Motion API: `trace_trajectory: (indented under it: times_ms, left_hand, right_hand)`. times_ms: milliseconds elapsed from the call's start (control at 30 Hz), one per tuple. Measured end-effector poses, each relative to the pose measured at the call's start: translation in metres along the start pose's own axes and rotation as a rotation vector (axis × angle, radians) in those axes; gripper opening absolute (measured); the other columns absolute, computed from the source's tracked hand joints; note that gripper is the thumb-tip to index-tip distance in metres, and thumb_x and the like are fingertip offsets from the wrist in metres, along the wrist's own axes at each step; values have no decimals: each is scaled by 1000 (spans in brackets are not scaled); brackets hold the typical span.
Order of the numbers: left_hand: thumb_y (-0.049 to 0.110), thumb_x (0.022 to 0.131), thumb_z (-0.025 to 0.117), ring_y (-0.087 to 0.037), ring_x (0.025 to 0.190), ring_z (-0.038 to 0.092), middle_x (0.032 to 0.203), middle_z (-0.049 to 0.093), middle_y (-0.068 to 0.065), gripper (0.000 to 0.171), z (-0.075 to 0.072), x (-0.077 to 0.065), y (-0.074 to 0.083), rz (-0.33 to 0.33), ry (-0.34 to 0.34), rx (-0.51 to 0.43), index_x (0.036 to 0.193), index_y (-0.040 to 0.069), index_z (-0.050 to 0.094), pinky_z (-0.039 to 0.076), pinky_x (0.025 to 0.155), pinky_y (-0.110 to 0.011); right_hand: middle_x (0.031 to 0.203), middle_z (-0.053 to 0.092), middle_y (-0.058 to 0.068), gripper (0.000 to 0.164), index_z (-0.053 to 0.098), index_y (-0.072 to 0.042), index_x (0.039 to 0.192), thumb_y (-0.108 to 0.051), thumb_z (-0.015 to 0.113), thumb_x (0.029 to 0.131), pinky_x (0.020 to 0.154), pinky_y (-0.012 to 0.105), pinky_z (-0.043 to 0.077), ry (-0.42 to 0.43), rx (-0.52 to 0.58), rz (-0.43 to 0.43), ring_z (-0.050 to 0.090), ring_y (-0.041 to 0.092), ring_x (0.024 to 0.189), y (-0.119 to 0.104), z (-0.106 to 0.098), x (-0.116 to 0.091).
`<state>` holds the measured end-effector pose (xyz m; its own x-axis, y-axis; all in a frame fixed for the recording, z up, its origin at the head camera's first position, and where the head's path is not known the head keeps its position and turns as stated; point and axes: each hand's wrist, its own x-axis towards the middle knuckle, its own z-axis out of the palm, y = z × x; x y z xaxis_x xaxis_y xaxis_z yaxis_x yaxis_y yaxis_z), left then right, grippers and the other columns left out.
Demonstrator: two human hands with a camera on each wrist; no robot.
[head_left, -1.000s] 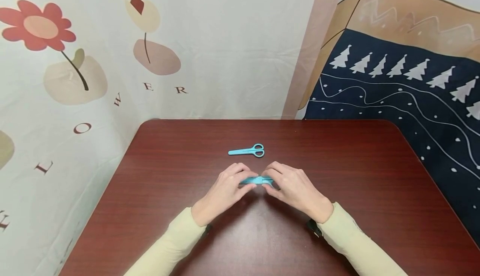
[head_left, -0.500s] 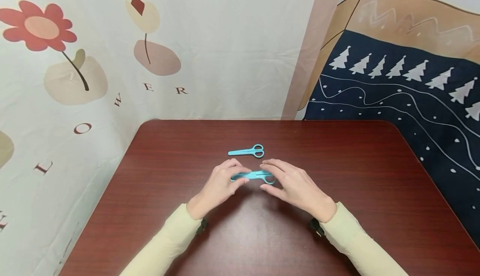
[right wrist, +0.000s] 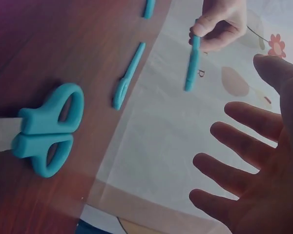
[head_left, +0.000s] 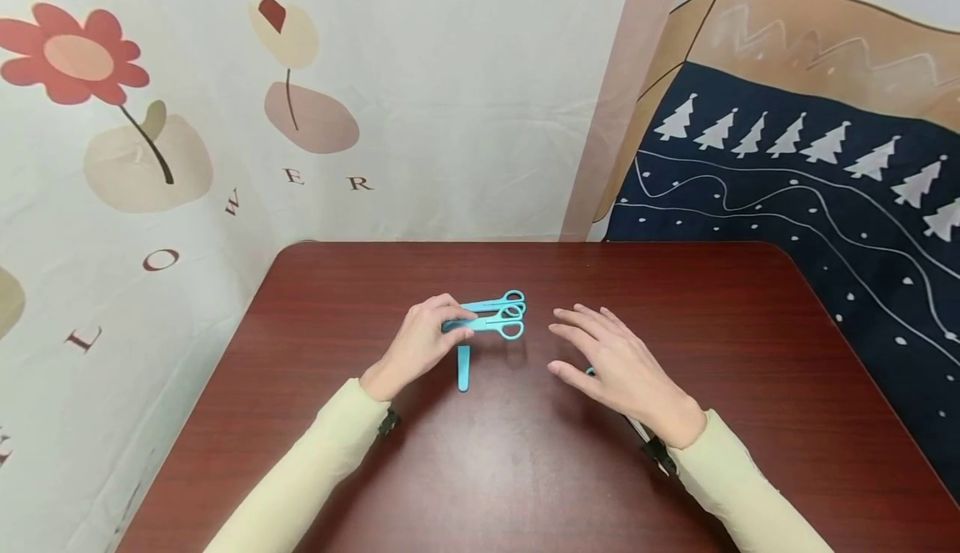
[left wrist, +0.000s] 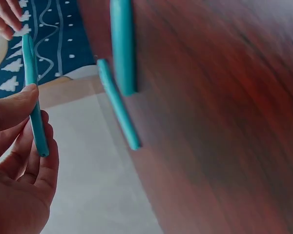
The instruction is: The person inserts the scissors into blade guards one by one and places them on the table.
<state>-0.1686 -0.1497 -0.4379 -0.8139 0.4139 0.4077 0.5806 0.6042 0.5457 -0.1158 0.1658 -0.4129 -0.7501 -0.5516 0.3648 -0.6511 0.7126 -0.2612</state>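
My left hand [head_left: 414, 344] pinches a pair of light-blue scissors [head_left: 491, 324] by the blade end, thumb against fingers, handle loops pointing right. These scissors are above the table, as the left wrist view shows. A second pair of blue scissors [head_left: 487, 305] lies behind them, partly covered in the head view. Below my left hand rests a flat blue blade cover [head_left: 463, 369]. My right hand [head_left: 626, 374] hovers with fingers spread, holding nothing. Under it lie scissors with blue handles [right wrist: 51, 129] and bare metal blades, mostly hidden in the head view.
The dark red-brown wooden table [head_left: 360, 470] has rounded far corners. Behind it hangs a pale cloth [head_left: 465, 94] with flower prints, and at right a navy cloth [head_left: 757, 178] with white trees.
My right hand has let go of the held scissors and moved right. My left hand has carried them left and farther off, uncovering the blade cover. Part of the bare-bladed scissors now shows.
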Motion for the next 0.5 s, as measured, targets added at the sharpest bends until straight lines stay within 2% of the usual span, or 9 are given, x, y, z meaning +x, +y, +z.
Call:
trace_trajectory:
  times_ms: [133,333,500]
  left_hand:
    - [8,85,86,-17,77,59,92,68,0,18,4,4,-10,-20,-60,20,103,7,82,49,69,-32]
    - [8,86,85,-12,76,58,88,65,4,17,10,12,-19,-47,-146,-2,102,8,82,49,70,-29]
    - [11,87,85,-11,77,58,88,67,5,16,13,18,-25,-109,-214,-34,102,10,83,48,70,-27]
  right_hand:
    - [145,60,9,52,69,-10,134,-44,72,95,118,58,32,-2,-2,2,50,34,140,3,1,-3]
    - [144,60,8,51,70,-11,132,-45,72,94,117,58,33,12,0,4,50,34,139,7,1,-8]
    - [144,61,7,50,70,-12,132,-45,73,94,117,58,33,4,-4,10,51,33,139,10,0,-12]
